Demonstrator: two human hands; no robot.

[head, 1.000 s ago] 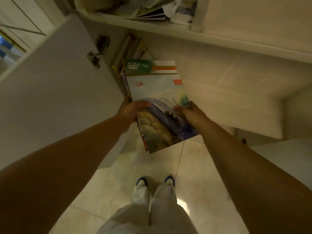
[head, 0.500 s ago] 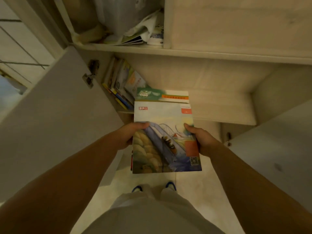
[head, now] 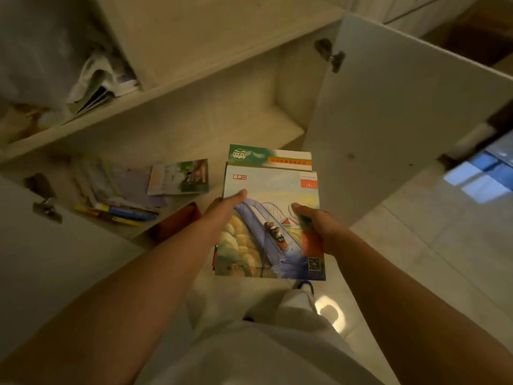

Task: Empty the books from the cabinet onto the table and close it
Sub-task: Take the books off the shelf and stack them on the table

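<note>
The cabinet [head: 194, 112] stands with both doors open, the right door [head: 388, 112] swung wide. More books [head: 122, 195] remain leaning and lying on its lower shelf. In front of it, over the tiled floor [head: 444, 232], a stack of books [head: 270, 218] is held flat. The left hand [head: 224, 209] grips its left edge, thumb on the cover; the right hand [head: 319, 226] grips the right edge, fingers curled.

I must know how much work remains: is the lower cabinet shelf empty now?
Not empty. Colourful books remain on the pale lower cabinet shelf, leaning and lying at its left.
</note>
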